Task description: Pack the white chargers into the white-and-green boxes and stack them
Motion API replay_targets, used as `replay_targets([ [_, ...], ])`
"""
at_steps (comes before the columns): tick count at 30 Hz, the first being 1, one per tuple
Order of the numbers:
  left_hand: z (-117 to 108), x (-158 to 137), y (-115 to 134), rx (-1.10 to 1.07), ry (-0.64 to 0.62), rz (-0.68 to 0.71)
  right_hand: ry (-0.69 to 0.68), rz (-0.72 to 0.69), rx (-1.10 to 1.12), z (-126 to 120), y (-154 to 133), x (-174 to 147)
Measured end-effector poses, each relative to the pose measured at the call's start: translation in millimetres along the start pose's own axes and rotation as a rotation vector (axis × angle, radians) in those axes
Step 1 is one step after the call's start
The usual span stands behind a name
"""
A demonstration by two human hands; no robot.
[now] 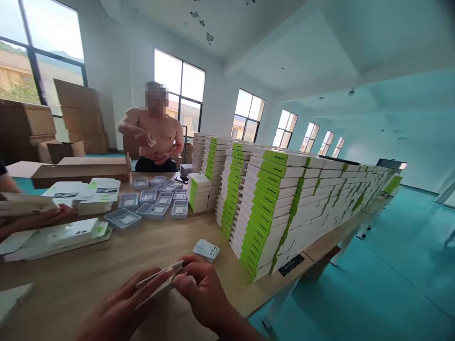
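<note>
Head view, both hands' fingers pinching thin card, grey trays apparently holding inserts.

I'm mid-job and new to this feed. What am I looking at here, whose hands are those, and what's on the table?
There is one picture, from a camera worn on a person's head, looking forward and down. The two hands at the bottom are that person's own: the left hand and right hand together hold a thin flat box. On the wooden table lie a small card pack, grey trays and long stacks of white-and-green boxes. A co-worker sits across the table; another person's hand shows at the left edge.
</note>
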State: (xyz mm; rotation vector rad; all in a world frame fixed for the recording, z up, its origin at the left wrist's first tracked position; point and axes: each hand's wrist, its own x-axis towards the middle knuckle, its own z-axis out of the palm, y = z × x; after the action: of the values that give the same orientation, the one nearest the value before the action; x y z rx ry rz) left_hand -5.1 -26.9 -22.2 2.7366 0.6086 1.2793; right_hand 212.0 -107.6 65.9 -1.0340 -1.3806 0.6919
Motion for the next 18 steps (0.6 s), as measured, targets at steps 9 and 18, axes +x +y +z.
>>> replay_targets([
  [9, -27.4, 39.9, 62.5, 0.069, -0.021, -0.072, 0.202, 0.363, 0.181, 8.8, 1.2, -13.0],
  [18, -27.0, 33.0, 70.0, 0.043, 0.071, -0.094, 0.01, -0.217, -0.111, -9.1, 15.1, -17.5],
])
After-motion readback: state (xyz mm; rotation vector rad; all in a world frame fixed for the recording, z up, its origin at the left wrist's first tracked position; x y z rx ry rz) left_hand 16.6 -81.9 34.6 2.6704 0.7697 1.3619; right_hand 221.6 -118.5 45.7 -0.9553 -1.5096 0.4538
